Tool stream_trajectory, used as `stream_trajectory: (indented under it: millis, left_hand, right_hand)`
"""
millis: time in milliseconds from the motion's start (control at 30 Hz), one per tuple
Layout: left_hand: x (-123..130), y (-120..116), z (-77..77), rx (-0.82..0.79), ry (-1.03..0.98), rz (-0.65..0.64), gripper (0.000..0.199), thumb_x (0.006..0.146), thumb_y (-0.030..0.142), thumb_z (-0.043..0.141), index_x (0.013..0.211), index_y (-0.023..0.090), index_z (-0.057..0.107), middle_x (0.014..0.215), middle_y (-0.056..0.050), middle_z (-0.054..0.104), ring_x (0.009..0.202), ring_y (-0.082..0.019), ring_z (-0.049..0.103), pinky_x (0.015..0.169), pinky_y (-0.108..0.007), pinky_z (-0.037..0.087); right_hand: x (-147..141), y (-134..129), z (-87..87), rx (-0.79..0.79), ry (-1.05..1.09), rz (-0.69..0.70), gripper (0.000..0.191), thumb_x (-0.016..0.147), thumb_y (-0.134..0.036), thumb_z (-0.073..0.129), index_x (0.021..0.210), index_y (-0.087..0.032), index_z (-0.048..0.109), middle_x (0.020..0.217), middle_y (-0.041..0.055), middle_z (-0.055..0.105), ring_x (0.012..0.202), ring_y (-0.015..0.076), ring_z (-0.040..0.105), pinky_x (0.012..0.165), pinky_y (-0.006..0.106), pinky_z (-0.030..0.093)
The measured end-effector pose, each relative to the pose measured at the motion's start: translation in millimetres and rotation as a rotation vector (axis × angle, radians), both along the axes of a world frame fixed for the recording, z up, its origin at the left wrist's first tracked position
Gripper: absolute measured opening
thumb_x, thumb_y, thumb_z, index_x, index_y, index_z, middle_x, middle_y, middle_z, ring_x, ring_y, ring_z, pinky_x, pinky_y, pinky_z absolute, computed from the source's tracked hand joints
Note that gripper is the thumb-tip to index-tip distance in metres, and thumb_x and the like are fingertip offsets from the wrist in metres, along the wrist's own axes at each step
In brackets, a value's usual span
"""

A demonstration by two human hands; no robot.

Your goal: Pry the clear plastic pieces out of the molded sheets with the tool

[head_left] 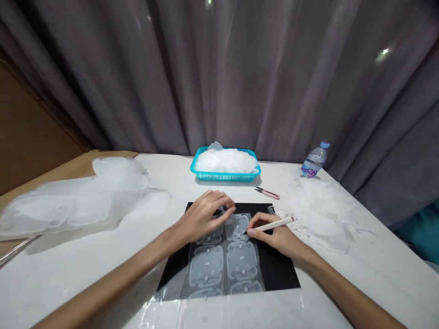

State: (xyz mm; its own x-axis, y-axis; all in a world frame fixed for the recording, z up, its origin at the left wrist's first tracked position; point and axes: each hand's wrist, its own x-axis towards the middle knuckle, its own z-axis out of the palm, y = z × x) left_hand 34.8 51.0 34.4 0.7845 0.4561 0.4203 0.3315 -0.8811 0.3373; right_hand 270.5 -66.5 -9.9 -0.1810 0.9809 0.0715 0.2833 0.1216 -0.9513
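My right hand (267, 232) grips a slim white pen-like tool (276, 224). Its dark tip points at a sheet of moulded clear plastic pieces (242, 260), near the sheet's upper right piece; whether it touches I cannot tell. Over the sheet's upper left part is my left hand (211, 212), thumb and forefinger drawn together in a pinch. What they hold, if anything, is too small to make out. The sheet lies partly over a black mat (279, 274) and runs past its near edge. Rounded rectangular shapes fill the sheet in two columns.
A turquoise basket (228, 176) heaped with white, filmy material stands at the back. Pink-handled thread snips (267, 193) lie before it. A water bottle (313, 161) stands right, behind a pile of clear film scraps (325, 214). A bulky clear plastic bag (78, 198) lies left.
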Motion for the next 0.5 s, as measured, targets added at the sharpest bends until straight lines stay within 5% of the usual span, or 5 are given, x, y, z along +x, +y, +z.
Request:
stream_trajectory:
  millis: [200,300,400,500]
  left_hand:
    - [45.4,123.1,43.9,0.001,-0.072,0.223,0.031,0.098,0.039,0.055,0.116,0.015,0.066,0.122,-0.012,0.069,0.119,-0.029,0.059,0.11,-0.044,0.041]
    - [55.6,180.3,51.9,-0.103,-0.051,0.272,0.042,0.092,0.049,0.064,0.115,0.015,0.069,0.123,-0.012,0.073,0.118,-0.03,0.061,0.106,-0.041,0.044]
    - [55.5,204.1,48.7,-0.207,-0.045,0.238,0.039,0.073,0.051,0.08,0.094,0.019,0.075,0.106,-0.008,0.078,0.104,-0.03,0.068,0.092,-0.035,0.05]
    - [56.0,203.2,46.0,-0.247,-0.148,0.226,0.038,0.067,0.049,0.084,0.088,0.019,0.072,0.1,-0.006,0.078,0.1,-0.028,0.068,0.09,-0.036,0.051]
  right_hand:
    - [-4.2,1.5,-2.7,-0.004,0.036,-0.023,0.021,0.095,-0.042,0.072,0.092,-0.021,0.071,0.09,0.0004,0.069,0.085,0.017,0.063,0.076,0.027,0.045]
    - [-5.4,2.8,-0.9,-0.012,0.034,-0.032,0.019,0.095,-0.039,0.073,0.091,-0.021,0.071,0.091,0.0005,0.07,0.086,0.0171,0.063,0.077,0.027,0.045]
    - [-7.0,3.9,1.4,-0.013,0.04,-0.034,0.018,0.094,-0.039,0.073,0.09,-0.021,0.071,0.09,0.0004,0.071,0.085,0.017,0.064,0.077,0.027,0.046]
    - [-8.6,3.7,1.1,-0.007,0.037,-0.022,0.019,0.094,-0.039,0.074,0.089,-0.021,0.071,0.087,0.0,0.069,0.083,0.0165,0.063,0.075,0.027,0.046]
